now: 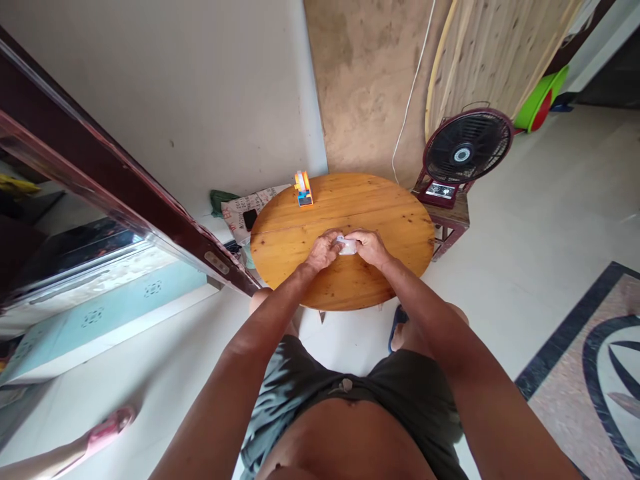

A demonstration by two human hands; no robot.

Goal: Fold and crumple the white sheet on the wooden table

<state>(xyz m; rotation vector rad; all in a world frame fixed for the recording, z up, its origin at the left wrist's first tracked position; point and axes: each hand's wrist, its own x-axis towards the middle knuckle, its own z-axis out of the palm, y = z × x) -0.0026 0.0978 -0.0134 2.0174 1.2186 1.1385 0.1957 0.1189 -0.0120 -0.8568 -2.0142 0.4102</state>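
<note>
A small, pale, translucent item (347, 246) is held between my two hands above the middle of the round wooden table (280, 233). My left hand (325, 249) has its fingers closed on the item's left side. On its right side, my right hand (369, 246) pinches the upper edge. What exactly the item is cannot be made out. Near the table's back left edge stands an orange and blue tape dispenser (303, 189), apart from both hands.
A dark red fan (463, 155) stands on a wooden stool (451, 213) to the right of the table. Left of the table lie a printed sack (235, 215) and a dark phone-like object (250, 219). Another person's foot in a pink slipper (111, 430) is at the lower left.
</note>
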